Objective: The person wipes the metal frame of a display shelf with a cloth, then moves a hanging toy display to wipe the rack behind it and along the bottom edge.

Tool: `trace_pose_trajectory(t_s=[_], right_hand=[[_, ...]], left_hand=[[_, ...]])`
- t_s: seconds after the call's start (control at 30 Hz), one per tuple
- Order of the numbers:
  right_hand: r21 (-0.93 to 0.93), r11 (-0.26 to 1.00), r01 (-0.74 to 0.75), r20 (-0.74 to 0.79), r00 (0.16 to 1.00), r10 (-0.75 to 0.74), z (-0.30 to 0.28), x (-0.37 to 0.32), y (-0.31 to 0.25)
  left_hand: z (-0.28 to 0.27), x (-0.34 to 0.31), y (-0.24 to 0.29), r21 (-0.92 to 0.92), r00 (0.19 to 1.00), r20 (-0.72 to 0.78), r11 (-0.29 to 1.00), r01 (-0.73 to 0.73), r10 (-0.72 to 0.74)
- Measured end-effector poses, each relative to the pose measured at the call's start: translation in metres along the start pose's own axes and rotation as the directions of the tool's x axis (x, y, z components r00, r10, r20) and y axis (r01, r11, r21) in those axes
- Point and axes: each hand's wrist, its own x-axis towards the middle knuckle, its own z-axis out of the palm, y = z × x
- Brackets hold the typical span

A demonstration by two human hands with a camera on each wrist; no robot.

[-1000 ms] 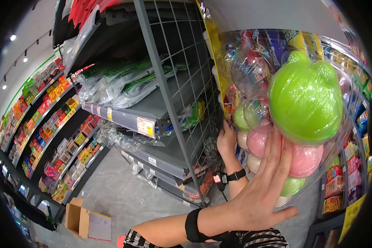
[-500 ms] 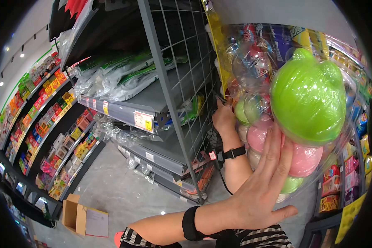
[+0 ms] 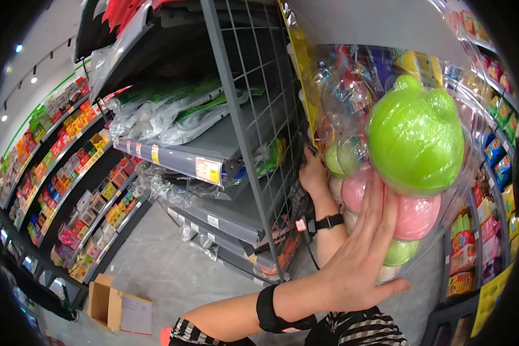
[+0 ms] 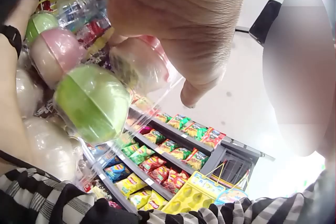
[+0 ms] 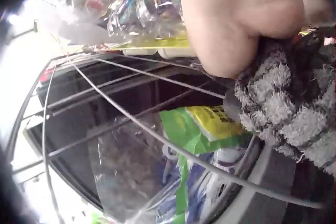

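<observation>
My left hand [image 3: 352, 259] lies with straight fingers against a clear-wrapped cluster of plastic balls, its thumb pointing off to the side. Over its fingertips bulges a large green ball [image 3: 415, 138], with a pink ball [image 3: 418, 216] and a smaller green one [image 3: 401, 252] below. The left wrist view shows more balls, including a green one [image 4: 93, 103], under clear film. Beyond the cluster, my right hand [image 3: 313, 175] is beside the wire grid. In the right wrist view its curled fingers grip a dark grey, tufted chenille piece [image 5: 286, 111]; part of it is hidden.
A grey rack post [image 3: 230, 92] with wire mesh stands left of the hands. Behind it, shelves hold bagged goods [image 3: 179, 115]. An opened cardboard box [image 3: 114, 303] sits on the floor. Snack bags [image 3: 495, 153] fill shelving at right; boxed goods [image 3: 57, 173] line the far left.
The right hand has moved up along the mesh. The ball cluster and left hand have shifted slightly left in view, the fingers still straight against the balls.
</observation>
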Motion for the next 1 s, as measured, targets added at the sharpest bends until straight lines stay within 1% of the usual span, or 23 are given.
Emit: trace_pose_trajectory(t_s=[0.07,0.1,0.3,0.37,0.4,0.47,0.5,0.57,0.6,0.67,0.7,0.77,0.8,0.87,0.9,0.93,1.0], right_hand=[[-0.118,0.972,-0.205,0.027,0.977,0.209,0.001,0.006,-0.003],[-0.120,0.971,-0.205,0.032,0.977,0.210,0.004,0.003,-0.002],[-0.141,0.988,-0.060,-0.039,0.998,0.055,0.020,-0.019,0.029],[-0.139,0.990,-0.018,-0.061,0.998,0.010,0.023,-0.023,0.036],[-0.136,0.990,-0.022,-0.061,0.998,0.014,0.024,-0.022,0.039],[-0.140,0.990,0.018,0.016,1.000,-0.016,0.024,-0.014,0.041],[-0.140,0.990,0.014,0.022,1.000,-0.012,0.026,-0.011,0.042],[-0.225,0.971,0.076,0.018,0.997,-0.073,0.025,-0.010,0.046],[-0.229,0.970,0.076,0.023,0.997,-0.072,0.023,-0.010,0.046],[-0.021,1.000,-0.024,0.060,0.998,0.025,0.022,-0.010,0.043],[-0.020,1.000,-0.021,0.058,0.998,0.022,0.022,-0.013,0.042],[0.048,0.998,0.037,-0.030,0.999,-0.036,0.022,-0.030,0.043],[0.048,0.998,0.041,-0.032,0.999,-0.039,0.023,-0.041,0.042],[0.068,0.998,0.017,-0.093,0.996,-0.011,0.022,-0.064,0.028],[0.067,0.998,0.012,-0.087,0.996,-0.006,0.021,-0.070,0.020],[0.023,0.999,0.042,-0.080,0.996,-0.040,0.015,-0.077,0.007],[-0.083,0.994,0.074,-0.052,0.996,-0.078,0.013,-0.076,0.006]], left_hand=[[-0.001,-0.001,0.000,-0.016,1.000,-0.005,1.000,0.004,-0.004],[-0.001,-0.002,-0.001,-0.017,1.000,-0.008,1.000,0.009,-0.009],[-0.001,-0.002,-0.006,-0.040,1.000,-0.027,0.999,-0.017,0.016],[0.000,-0.003,-0.008,-0.078,0.999,-0.034,0.997,-0.019,0.017],[0.001,-0.003,-0.009,-0.078,0.999,-0.030,0.997,-0.016,0.014],[0.001,-0.004,-0.011,-0.085,0.999,-0.035,0.995,-0.042,0.039],[0.001,-0.004,-0.012,-0.087,0.999,-0.035,0.996,-0.035,0.033],[0.002,-0.004,-0.012,-0.091,0.999,-0.034,0.995,-0.029,0.026],[0.003,-0.004,-0.012,-0.095,0.999,-0.038,0.995,-0.027,0.024],[0.004,-0.003,-0.013,-0.096,0.999,-0.045,0.995,-0.030,0.025],[0.004,-0.003,-0.013,-0.093,0.999,-0.046,0.995,-0.032,0.027],[0.004,-0.003,-0.013,-0.088,0.998,-0.055,0.995,-0.040,0.036],[0.005,-0.003,-0.013,-0.086,0.998,-0.055,0.995,-0.044,0.040],[0.006,-0.003,-0.014,-0.106,0.998,-0.060,0.994,-0.042,0.036],[0.005,-0.004,-0.014,-0.109,0.998,-0.061,0.993,-0.035,0.029],[0.005,-0.004,-0.015,-0.116,0.998,-0.062,0.992,-0.038,0.031],[0.006,-0.005,-0.015,-0.134,0.997,-0.067,0.990,-0.033,0.024]])
